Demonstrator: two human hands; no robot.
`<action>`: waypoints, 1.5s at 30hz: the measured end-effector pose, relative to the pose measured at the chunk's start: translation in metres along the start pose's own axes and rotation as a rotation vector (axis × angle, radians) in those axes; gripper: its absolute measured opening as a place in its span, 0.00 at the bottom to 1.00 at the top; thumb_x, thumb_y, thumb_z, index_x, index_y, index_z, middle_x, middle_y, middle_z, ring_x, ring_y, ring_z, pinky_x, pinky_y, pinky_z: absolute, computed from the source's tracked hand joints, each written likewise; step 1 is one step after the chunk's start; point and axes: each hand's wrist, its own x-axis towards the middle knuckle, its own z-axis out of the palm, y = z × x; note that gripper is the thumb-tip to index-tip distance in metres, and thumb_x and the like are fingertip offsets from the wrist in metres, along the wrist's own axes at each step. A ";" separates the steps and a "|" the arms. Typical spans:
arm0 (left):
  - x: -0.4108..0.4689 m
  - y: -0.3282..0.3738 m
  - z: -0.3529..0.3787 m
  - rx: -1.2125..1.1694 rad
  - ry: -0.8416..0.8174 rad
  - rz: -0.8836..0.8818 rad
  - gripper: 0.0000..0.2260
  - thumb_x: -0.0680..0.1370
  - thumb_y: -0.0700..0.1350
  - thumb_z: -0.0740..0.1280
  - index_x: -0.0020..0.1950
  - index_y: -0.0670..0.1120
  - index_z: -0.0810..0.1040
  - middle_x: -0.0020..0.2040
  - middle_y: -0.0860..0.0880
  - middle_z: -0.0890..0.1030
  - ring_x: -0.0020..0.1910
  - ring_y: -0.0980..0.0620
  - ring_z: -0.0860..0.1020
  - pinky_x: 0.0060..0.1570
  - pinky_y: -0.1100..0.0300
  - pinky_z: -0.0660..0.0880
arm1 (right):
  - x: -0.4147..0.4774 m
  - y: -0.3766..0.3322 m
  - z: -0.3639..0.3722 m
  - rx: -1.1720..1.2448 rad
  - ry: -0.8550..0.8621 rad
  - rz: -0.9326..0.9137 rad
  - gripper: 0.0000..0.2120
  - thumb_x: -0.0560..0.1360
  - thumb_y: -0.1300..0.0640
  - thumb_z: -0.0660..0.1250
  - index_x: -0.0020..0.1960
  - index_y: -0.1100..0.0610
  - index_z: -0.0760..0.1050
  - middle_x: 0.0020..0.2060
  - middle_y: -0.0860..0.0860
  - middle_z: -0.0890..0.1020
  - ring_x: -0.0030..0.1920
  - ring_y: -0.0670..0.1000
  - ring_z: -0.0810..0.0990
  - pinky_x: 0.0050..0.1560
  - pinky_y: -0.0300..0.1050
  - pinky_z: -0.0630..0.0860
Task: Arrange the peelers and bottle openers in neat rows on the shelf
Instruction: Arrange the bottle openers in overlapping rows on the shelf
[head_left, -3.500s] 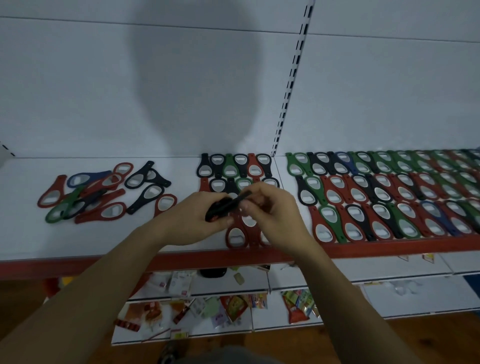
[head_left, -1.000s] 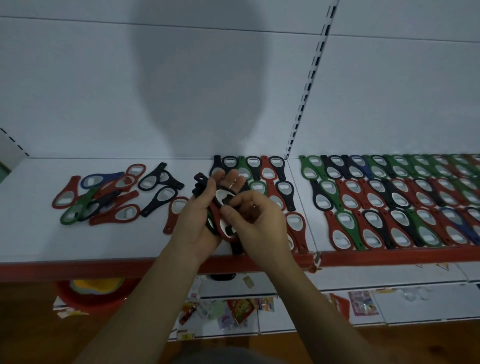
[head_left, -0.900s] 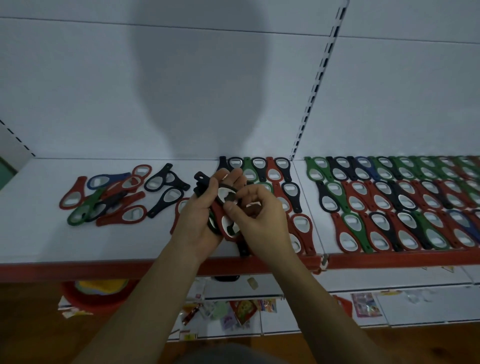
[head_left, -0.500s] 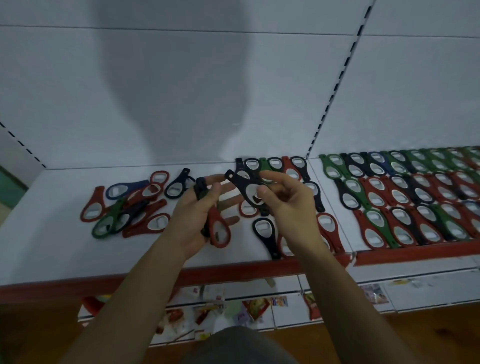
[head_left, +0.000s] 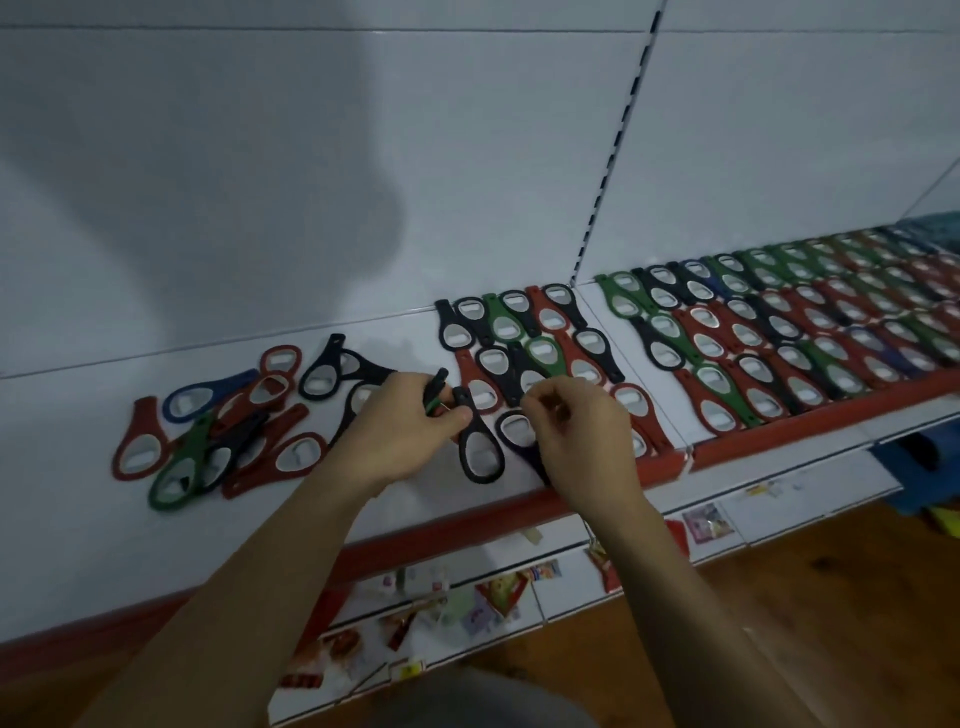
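Observation:
The white shelf (head_left: 72, 519) holds flat bottle openers in red, green, black and blue. Neat rows (head_left: 524, 332) lie at the middle, and longer rows (head_left: 789, 338) fill the section to the right. A loose pile (head_left: 208, 431) sits on the left. My left hand (head_left: 400, 436) is closed on a few openers (head_left: 435, 391) whose handle ends stick up past the fingers. A black opener (head_left: 480, 452) lies loop-forward right by its thumb. My right hand (head_left: 576, 436) pinches the top of another black opener (head_left: 511, 428) at the front of the middle rows.
A red lip (head_left: 467, 519) runs along the shelf's front edge. A slotted upright (head_left: 613, 150) divides the white back wall. Below, a lower shelf (head_left: 769, 493) carries small packets (head_left: 493, 597). A blue object (head_left: 919, 467) stands low on the right above the wooden floor.
Both hands have dropped from above the shelf to its surface. The right hand brought its black opener down to the front of the middle rows. The camera has swung left.

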 end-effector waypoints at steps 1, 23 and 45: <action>0.001 0.000 0.002 0.035 -0.027 -0.014 0.14 0.78 0.48 0.72 0.40 0.40 0.76 0.30 0.49 0.73 0.28 0.53 0.71 0.34 0.57 0.68 | 0.001 0.005 -0.002 -0.059 0.026 -0.013 0.04 0.78 0.58 0.70 0.45 0.54 0.81 0.39 0.46 0.82 0.41 0.47 0.77 0.42 0.42 0.75; -0.013 0.003 0.013 0.662 -0.163 0.398 0.16 0.75 0.62 0.73 0.49 0.53 0.75 0.49 0.56 0.72 0.44 0.53 0.74 0.40 0.58 0.69 | -0.002 0.065 -0.036 -0.313 0.047 0.256 0.13 0.80 0.59 0.62 0.59 0.55 0.82 0.56 0.55 0.82 0.58 0.59 0.75 0.56 0.45 0.64; -0.005 0.009 -0.003 -0.532 -0.187 0.135 0.14 0.82 0.34 0.62 0.60 0.50 0.82 0.50 0.47 0.81 0.43 0.52 0.81 0.40 0.60 0.77 | -0.002 0.020 -0.023 -0.069 0.095 -0.002 0.07 0.78 0.59 0.68 0.56 0.55 0.81 0.48 0.46 0.82 0.48 0.47 0.77 0.49 0.43 0.74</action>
